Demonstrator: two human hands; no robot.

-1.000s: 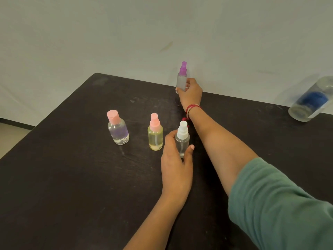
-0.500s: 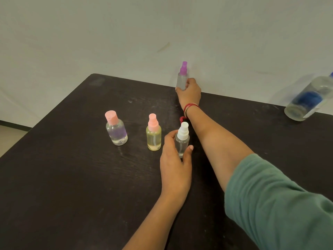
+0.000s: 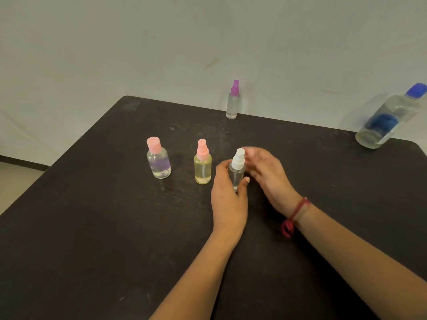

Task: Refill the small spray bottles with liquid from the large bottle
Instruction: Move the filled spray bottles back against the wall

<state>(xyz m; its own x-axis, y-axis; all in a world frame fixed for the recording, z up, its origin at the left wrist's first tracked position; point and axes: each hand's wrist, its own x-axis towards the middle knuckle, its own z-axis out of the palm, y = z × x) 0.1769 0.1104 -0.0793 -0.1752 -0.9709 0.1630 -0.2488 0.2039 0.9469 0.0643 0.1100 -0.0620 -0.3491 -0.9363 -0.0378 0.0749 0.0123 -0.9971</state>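
Small clear spray bottle with white cap (image 3: 236,174) upright mid dark tabletop (image 3: 92,227), our left hand (image 3: 227,202) fingers curled round its body; likely light, slick, so we'd hold body, twist cap; right hand (image 3: 269,175) blurred beside cap, fingers cannot tell

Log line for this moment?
left hand: grips white-cap spray bottle | right hand: near its cap, blurred | large bottle: capped, untouched

spray bottles (image 3: 236,174) (image 3: 202,167) (image 3: 232,105): 3 (caps white, pink, purple) | flip-cap bottle (image 3: 159,162): 1 | large bottle (image 3: 383,121): 1 | hands (image 3: 227,199) (image 3: 270,179): 2 | table (image 3: 92,227): 1
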